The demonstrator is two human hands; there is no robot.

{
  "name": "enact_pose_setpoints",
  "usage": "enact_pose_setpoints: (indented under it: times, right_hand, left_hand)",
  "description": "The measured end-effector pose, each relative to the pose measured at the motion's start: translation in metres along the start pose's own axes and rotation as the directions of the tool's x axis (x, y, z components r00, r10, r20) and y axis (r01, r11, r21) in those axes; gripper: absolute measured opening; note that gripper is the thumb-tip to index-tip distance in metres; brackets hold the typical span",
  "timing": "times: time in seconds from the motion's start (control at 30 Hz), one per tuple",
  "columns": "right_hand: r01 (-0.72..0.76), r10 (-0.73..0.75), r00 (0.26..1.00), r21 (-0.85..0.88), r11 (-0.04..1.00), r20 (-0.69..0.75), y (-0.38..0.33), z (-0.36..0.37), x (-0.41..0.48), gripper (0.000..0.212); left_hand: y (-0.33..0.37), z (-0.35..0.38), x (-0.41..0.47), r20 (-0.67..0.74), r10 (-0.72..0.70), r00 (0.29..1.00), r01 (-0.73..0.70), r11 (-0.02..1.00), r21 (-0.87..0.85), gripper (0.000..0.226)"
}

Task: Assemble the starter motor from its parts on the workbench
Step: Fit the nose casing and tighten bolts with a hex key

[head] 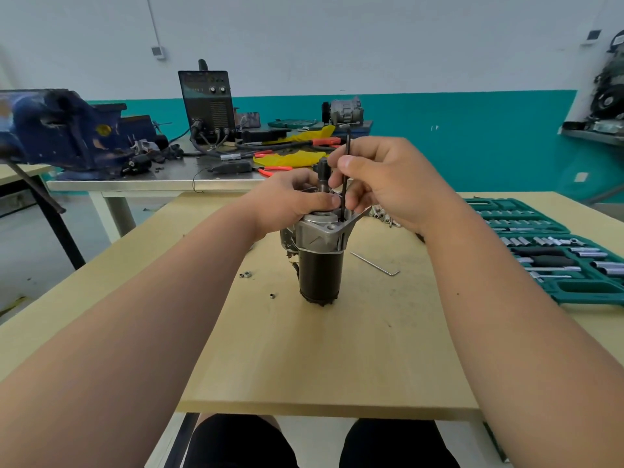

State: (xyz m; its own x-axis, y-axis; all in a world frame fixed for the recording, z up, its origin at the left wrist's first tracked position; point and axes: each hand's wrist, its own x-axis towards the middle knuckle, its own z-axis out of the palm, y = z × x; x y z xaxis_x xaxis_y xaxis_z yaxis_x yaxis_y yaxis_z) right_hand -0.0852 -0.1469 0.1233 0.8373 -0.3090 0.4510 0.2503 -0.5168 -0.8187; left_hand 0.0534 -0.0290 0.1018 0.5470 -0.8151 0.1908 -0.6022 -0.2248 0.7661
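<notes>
The starter motor stands upright on the wooden workbench, black body below and silver aluminium housing on top, with its shaft sticking up. My left hand grips the top of the housing from the left. My right hand pinches a long black hex key held vertical, its lower tip in a hole on the housing's top face.
A second hex key lies right of the motor. Small nuts and a bushing lie to its left, loose bolts behind it. A green socket set case lies open at right. A blue vise and a welder stand on the far bench.
</notes>
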Motion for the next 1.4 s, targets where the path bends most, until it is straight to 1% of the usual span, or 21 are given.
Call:
enact_pose_setpoints:
  times: [0.07, 0.17, 0.27, 0.33, 0.4, 0.5, 0.57, 0.63, 0.7, 0.8, 0.87, 0.93, 0.97, 1.07, 1.17, 1.27, 1.33, 1.4]
  right_hand:
    - [-0.003, 0.001, 0.998, 0.031, 1.000, 0.060, 0.000, -0.006, 0.000, 0.021]
    - [0.034, -0.032, 0.997, -0.031, 0.999, 0.072, 0.001, -0.010, -0.001, 0.019]
    - [0.111, -0.113, 0.994, -0.134, 0.985, -0.004, 0.002, -0.006, -0.001, 0.017]
    - [0.132, -0.144, 0.987, -0.158, 0.979, -0.072, 0.004, -0.001, 0.000, 0.015]
    - [0.127, -0.156, 0.976, -0.192, 0.973, -0.150, 0.007, 0.005, 0.000, 0.017]
    - [0.100, -0.185, 0.943, -0.296, 0.950, -0.275, 0.010, 0.012, 0.000, 0.025]
    - [0.085, -0.197, 0.930, -0.341, 0.936, -0.310, 0.010, 0.016, -0.001, 0.026]
    - [0.083, -0.185, 0.939, -0.332, 0.940, -0.289, 0.008, 0.017, -0.001, 0.020]
    - [0.075, -0.123, 0.968, -0.220, 0.973, -0.217, 0.005, 0.014, -0.001, 0.009]
    - [0.024, -0.030, 0.997, -0.081, 0.996, -0.075, 0.002, 0.002, 0.001, 0.019]
    - [0.028, -0.029, 1.000, -0.092, 0.995, -0.011, 0.001, -0.002, 0.001, 0.022]
    - [0.051, -0.052, 0.999, -0.142, 0.989, -0.004, 0.003, -0.002, 0.000, 0.023]
    - [0.059, -0.062, 0.998, -0.141, 0.988, -0.011, 0.003, -0.002, 0.000, 0.024]
    - [0.046, -0.047, 0.999, -0.058, 0.997, -0.010, 0.004, -0.005, -0.001, 0.020]
    - [0.039, -0.038, 0.999, -0.043, 0.998, 0.012, 0.004, -0.006, 0.000, 0.019]
    - [0.058, -0.056, 0.998, -0.097, 0.994, 0.018, 0.002, -0.007, 0.003, 0.024]
    - [0.084, -0.083, 0.996, -0.127, 0.988, 0.013, 0.001, -0.007, 0.004, 0.023]
    - [0.115, -0.122, 0.992, -0.178, 0.977, -0.027, 0.000, -0.005, 0.005, 0.021]
  left_hand:
    - [-0.001, -0.001, 0.000, -0.007, -0.003, 1.000, 0.003, 1.000, -0.006, 0.035]
    - [-0.002, -0.001, 0.001, -0.009, -0.003, 1.000, 0.003, 1.000, -0.011, 0.031]
    - [-0.002, -0.001, 0.002, -0.011, 0.002, 1.000, -0.002, 1.000, -0.013, 0.031]
    - [-0.002, -0.001, 0.002, -0.005, 0.002, 1.000, -0.002, 1.000, -0.010, 0.033]
    - [-0.001, -0.001, 0.001, 0.003, 0.005, 1.000, -0.005, 1.000, 0.000, 0.035]
    - [0.000, -0.001, 0.001, 0.009, 0.005, 1.000, -0.005, 1.000, 0.007, 0.041]
    - [0.001, -0.001, 0.000, 0.004, 0.003, 1.000, -0.003, 1.000, 0.004, 0.044]
    - [0.001, 0.000, 0.000, 0.000, 0.001, 1.000, -0.001, 1.000, 0.006, 0.046]
    - [0.001, 0.000, 0.000, 0.001, 0.005, 1.000, -0.005, 1.000, 0.002, 0.043]
    - [0.001, -0.001, 0.000, 0.005, 0.003, 1.000, -0.003, 1.000, -0.011, 0.039]
    - [0.001, -0.001, 0.000, 0.005, 0.000, 1.000, 0.000, 1.000, -0.015, 0.037]
    - [0.000, -0.001, 0.001, 0.008, -0.002, 1.000, 0.002, 1.000, -0.022, 0.035]
    - [0.000, -0.001, 0.001, 0.005, -0.003, 1.000, 0.003, 0.999, -0.032, 0.034]
    - [-0.001, -0.001, 0.002, -0.015, -0.009, 1.000, 0.008, 0.998, -0.063, 0.031]
    - [-0.002, -0.002, 0.003, -0.012, -0.018, 1.000, 0.017, 0.998, -0.053, 0.035]
    - [-0.001, -0.002, 0.003, -0.003, -0.022, 1.000, 0.022, 0.999, -0.049, 0.037]
    - [-0.001, -0.002, 0.002, -0.006, -0.019, 1.000, 0.018, 0.999, -0.040, 0.036]
    - [-0.001, -0.002, 0.001, -0.012, -0.015, 1.000, 0.015, 0.999, -0.028, 0.037]
